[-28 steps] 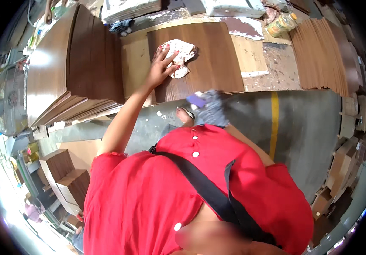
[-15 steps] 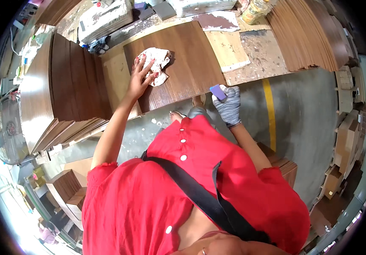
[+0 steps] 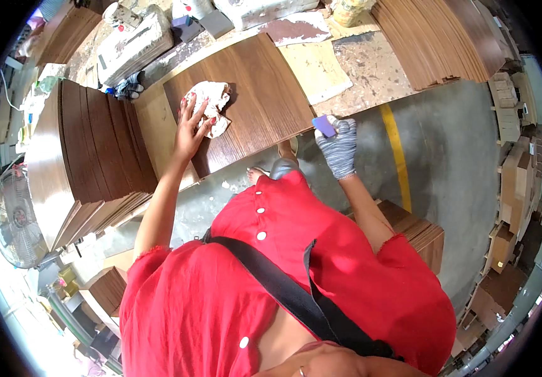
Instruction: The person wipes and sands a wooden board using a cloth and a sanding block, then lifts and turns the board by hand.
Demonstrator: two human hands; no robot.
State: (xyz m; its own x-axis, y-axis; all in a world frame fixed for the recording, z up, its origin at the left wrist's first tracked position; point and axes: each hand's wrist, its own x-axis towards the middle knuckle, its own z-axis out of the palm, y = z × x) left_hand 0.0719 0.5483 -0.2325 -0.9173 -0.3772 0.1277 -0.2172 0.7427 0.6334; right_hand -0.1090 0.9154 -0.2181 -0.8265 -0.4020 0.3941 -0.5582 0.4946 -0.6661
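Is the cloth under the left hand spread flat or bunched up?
Bunched up: the cloth shows creases and a crumpled outline beneath the left hand, on the brown board.

hands: 2 | touched cloth: 1 | held block: 1 | fan: 1 | buttons: 4

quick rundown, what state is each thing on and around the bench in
Left hand: bare, spread on the cloth
Cloth: crumpled
Wooden panel: lying flat on the bench
Right hand: gloved, gripping the purple block
Purple block: held
Right-side panels: stacked
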